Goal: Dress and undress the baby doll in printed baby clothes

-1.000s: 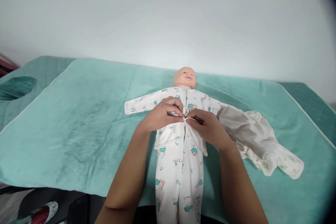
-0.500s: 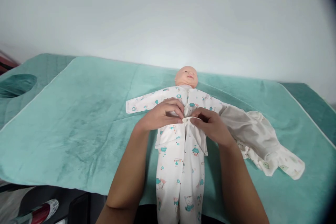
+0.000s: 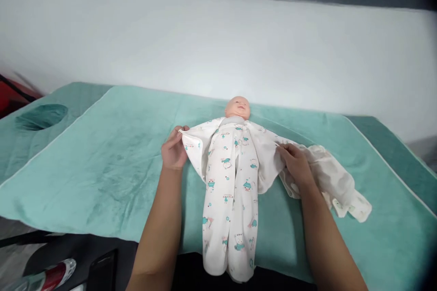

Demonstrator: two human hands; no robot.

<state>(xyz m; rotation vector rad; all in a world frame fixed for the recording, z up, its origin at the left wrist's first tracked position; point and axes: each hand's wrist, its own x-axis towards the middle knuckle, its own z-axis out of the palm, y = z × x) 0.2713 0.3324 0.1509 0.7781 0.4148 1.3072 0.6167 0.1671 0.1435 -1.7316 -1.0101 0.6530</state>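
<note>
A baby doll (image 3: pixel 237 108) lies face up on a teal towel (image 3: pixel 112 159), dressed in a white printed sleepsuit (image 3: pixel 229 177) with teal figures. An outer white garment is spread open to both sides of its body. My left hand (image 3: pixel 174 150) pinches the left flap of that garment (image 3: pixel 194 145) near the doll's shoulder. My right hand (image 3: pixel 296 163) presses its fingers on the right flap (image 3: pixel 268 159), gripping the cloth. The doll's arms are hidden under the open flaps.
A crumpled white printed garment (image 3: pixel 336 184) lies right of the doll beside my right hand. The teal table has a face hole (image 3: pixel 41 116) at far left. A white wall stands behind. Below the near edge lie a dark phone (image 3: pixel 102 266) and a red-and-white object (image 3: pixel 51 275).
Both hands left the fastening at the doll's chest and moved apart, pulling the outer garment's front open to either side. The view tilted up slightly.
</note>
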